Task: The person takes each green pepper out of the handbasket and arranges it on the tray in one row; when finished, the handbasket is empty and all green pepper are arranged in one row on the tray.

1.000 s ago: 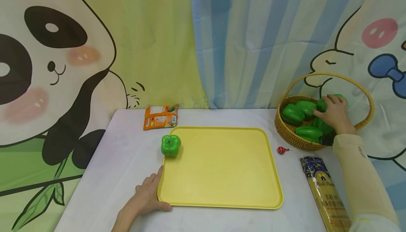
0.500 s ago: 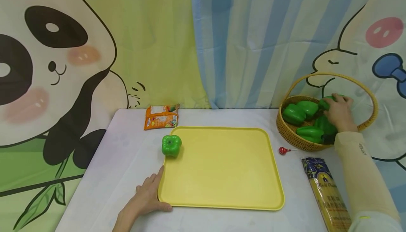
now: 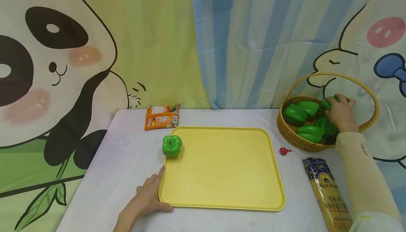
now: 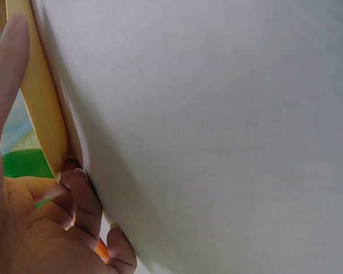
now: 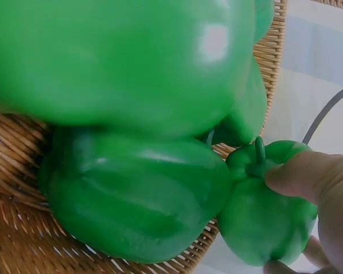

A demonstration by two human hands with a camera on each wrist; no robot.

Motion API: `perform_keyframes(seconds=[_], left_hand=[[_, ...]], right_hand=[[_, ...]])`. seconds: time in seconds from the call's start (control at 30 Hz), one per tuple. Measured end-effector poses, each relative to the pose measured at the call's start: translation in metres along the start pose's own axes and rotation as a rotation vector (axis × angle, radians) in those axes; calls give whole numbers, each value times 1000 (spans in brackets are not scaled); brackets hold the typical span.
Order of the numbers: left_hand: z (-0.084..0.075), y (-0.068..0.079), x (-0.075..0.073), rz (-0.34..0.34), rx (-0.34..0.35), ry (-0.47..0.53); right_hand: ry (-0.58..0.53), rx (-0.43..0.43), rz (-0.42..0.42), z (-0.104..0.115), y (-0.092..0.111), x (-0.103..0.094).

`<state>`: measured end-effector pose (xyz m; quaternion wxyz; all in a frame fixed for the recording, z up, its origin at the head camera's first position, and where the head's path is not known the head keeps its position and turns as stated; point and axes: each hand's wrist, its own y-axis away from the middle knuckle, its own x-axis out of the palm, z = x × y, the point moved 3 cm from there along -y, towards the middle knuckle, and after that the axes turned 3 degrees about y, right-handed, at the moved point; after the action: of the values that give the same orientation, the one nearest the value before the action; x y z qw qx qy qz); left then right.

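My left hand [image 3: 145, 197] rests at the near left corner of a yellow tray [image 3: 222, 168]. Its thumb lies along the front edge and its fingers along the left side. A green bell pepper [image 3: 172, 145] sits over the tray's left rim, towards the far corner. At the right, my right hand [image 3: 342, 114] reaches into a wicker basket [image 3: 287, 135] under its handle. In the right wrist view that hand pinches a bell pepper [image 5: 268, 222], thumb beside the stem and fingertips underneath. Other green peppers [image 5: 137, 200] lie in the basket.
An orange snack packet [image 3: 161, 117] lies behind the tray. Between tray and basket is a red lollipop [image 3: 283, 151]. A long gold and blue packet [image 3: 328, 193] lies beside the right forearm. Printed curtains [image 3: 234, 42] hang behind the table.
My right hand has shifted slightly right within the basket and closed on a pepper at its far side. The left hand and the tray stay in place.
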<state>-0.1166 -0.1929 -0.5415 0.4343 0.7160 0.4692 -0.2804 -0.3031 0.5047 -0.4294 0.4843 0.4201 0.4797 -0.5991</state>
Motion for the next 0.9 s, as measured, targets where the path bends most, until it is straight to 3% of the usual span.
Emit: perform_keyframes(seconds=[0.23,0.5,0.9], left_hand=[[0,-1,1,1,-6,-4],[0,-1,0,-4,1,-9],[0,-1,0,3,-3,4]], right_hand=[[13,0,-39,-2,3,-2],[-31,89,-2,-4,8,-4],[-82,121,-11,3,11,-8]])
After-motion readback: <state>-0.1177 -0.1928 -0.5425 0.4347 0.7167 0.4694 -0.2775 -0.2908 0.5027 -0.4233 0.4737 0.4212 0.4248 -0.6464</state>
